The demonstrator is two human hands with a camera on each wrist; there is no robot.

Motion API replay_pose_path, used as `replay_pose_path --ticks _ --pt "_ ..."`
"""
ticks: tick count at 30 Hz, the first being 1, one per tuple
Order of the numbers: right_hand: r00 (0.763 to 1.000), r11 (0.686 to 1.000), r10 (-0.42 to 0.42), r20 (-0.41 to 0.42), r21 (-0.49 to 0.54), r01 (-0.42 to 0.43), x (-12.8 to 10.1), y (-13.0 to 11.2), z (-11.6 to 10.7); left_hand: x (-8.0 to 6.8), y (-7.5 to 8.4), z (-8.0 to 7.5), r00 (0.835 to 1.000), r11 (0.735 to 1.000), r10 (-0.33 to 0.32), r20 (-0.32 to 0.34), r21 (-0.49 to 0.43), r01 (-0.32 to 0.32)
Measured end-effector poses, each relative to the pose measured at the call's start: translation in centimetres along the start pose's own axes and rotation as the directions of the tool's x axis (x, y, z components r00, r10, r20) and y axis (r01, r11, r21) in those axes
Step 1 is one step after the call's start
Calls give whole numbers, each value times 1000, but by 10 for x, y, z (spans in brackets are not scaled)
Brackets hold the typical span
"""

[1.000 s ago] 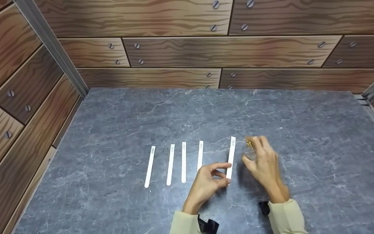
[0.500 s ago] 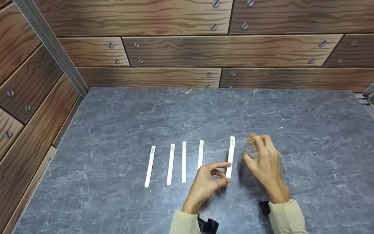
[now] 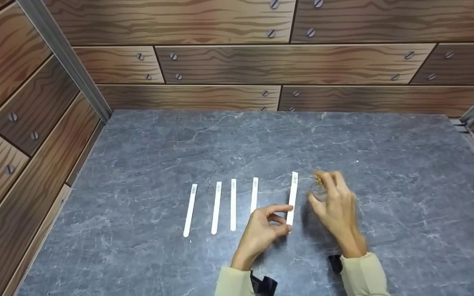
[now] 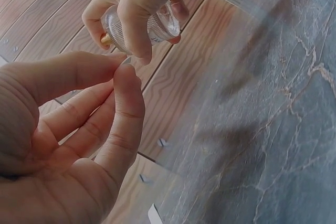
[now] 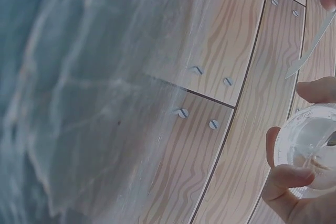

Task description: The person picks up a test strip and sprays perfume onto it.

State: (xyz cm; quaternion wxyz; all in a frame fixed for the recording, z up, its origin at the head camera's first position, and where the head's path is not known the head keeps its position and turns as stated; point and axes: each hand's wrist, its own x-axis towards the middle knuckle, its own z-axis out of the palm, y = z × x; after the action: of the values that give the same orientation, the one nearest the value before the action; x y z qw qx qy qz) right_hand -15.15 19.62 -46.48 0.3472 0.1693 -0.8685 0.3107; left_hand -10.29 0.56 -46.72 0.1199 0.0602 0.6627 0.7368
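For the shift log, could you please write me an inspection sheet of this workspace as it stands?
Surface: grey marble-patterned tabletop, flat.
Job's things: thin white paper strip pinched at its near end by the left hand; small clear glass bottle with gold cap gripped by the right hand just right of the strip's far end.
Clutter: four more white strips lying side by side to the left.
Grippers: both hands occupied.
Cables: nothing seen.
Surroundings: wood-plank-patterned walls with screw heads, metal corner posts.

4 strips (image 3: 232, 204) on table (image 3: 385, 164), 5th strip (image 3: 293, 193) right, bottle (image 3: 317, 190) beside.
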Motion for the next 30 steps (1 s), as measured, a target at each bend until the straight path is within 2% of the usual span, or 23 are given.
replay_pose_path --ticks 7,14,23,30 --pt "1000 1000 9 17 4 -9 0 0 0 0 1 1 1000 1000 5 -2 1 -5" --pt "999 999 38 -31 -21 -39 0 -1 0 0 2 2 1000 1000 20 3 19 -20" --pt "999 999 35 -21 -37 -36 0 1 -2 2 0 3 1000 1000 18 -1 -4 -18" --pt "999 999 39 -28 -34 -40 -1 2 -5 2 0 2 1000 1000 -16 2 -14 16"
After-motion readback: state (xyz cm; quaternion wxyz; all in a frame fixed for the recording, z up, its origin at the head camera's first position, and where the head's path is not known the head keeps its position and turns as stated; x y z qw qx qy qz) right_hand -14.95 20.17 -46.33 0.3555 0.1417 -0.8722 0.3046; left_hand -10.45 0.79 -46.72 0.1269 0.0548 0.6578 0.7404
